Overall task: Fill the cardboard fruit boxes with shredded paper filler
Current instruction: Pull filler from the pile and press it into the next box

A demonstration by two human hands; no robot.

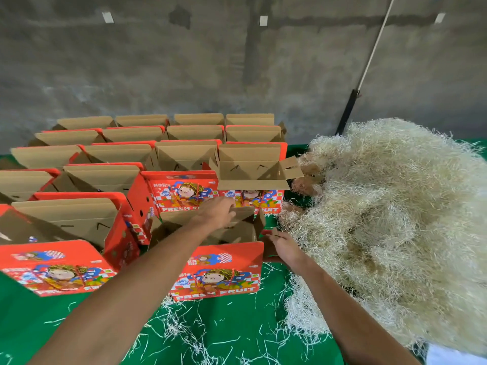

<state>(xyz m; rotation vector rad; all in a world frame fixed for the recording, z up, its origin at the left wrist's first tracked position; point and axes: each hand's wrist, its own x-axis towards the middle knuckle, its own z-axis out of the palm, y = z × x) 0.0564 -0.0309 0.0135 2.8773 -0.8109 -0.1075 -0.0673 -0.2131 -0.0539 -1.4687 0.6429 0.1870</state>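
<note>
Single head-worn wide-angle view, looking forward and down over a green-covered table (66, 320). Close above the nearest open fruit box (221, 270), both forearms reaching in from bottom edge. Grey concrete wall (184, 61) filling the upper half. No second view.
</note>
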